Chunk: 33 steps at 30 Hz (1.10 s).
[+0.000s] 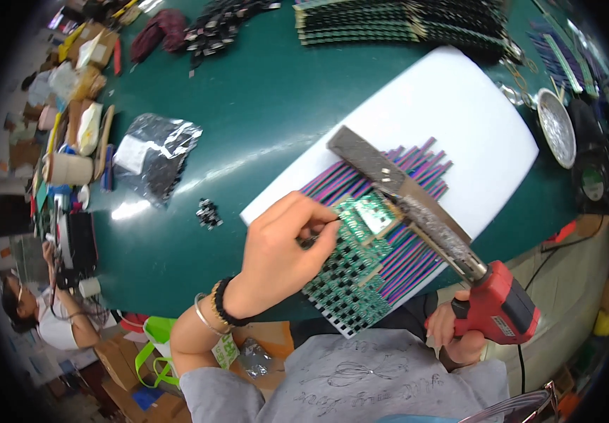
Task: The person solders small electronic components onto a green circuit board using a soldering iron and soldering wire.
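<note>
My left hand [283, 243] is closed in a pinch at the upper left edge of a panel of green circuit boards [361, 247]; whatever is between the fingertips is too small to make out. Rows of small black parts cover the lower boards. Purple, pink and dark wires [417, 271] run out from under the panel. Across the wires lies a worn grey metal bar [368, 158]. At the lower right, my right hand [449, 331] grips the handle of a red and black heat gun [505, 303], its metal nozzle pointing up-left along the bar.
Under the boards is a white board [452, 92] on the green table [248, 92]. Small black parts [208, 213] lie in a pile left of my hand, near a clear plastic bag [156, 155]. Wire bundles [403, 21] and a metal bowl [557, 128] stand farther off. Another person [58, 317] sits left.
</note>
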Tool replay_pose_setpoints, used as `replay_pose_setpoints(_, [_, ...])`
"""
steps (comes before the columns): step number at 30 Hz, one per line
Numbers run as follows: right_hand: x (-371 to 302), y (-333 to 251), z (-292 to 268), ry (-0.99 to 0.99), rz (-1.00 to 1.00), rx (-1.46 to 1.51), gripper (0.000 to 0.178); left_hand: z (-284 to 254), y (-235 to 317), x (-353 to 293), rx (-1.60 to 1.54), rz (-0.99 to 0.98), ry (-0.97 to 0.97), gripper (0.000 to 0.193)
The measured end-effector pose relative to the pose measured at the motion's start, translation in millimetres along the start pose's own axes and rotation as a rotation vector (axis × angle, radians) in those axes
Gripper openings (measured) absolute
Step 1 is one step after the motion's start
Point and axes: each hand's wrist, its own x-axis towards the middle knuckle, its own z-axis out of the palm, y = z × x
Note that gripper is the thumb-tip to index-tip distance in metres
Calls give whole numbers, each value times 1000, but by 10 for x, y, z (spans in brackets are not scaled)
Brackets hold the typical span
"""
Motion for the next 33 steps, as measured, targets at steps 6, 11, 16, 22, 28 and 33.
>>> replay_pose_setpoints(6, [57,-93,119,196,-5,-71,85,-481,-240,-238,306,84,310,12])
replay_pose_setpoints(11, [-23,41,35,172,-95,-27,76,-724,-651,-577,501,-54,417,16])
replay_pose_setpoints(16, [-52,84,8,146,-90,-45,73,-647,-772,-492,669,93,359,18])
replay_pose_setpoints(22, [-63,85,16,101,-105,-29,68,-714,-828,-463,713,192,283,15])
replay_pose_setpoints(28, [-137,255,-132,67,-127,56,69,-811,-715,-419,652,239,177,15])
replay_pose_setpoints(33, [-105,204,-5,142,-53,9,67,-471,-122,-515,277,424,233,17])
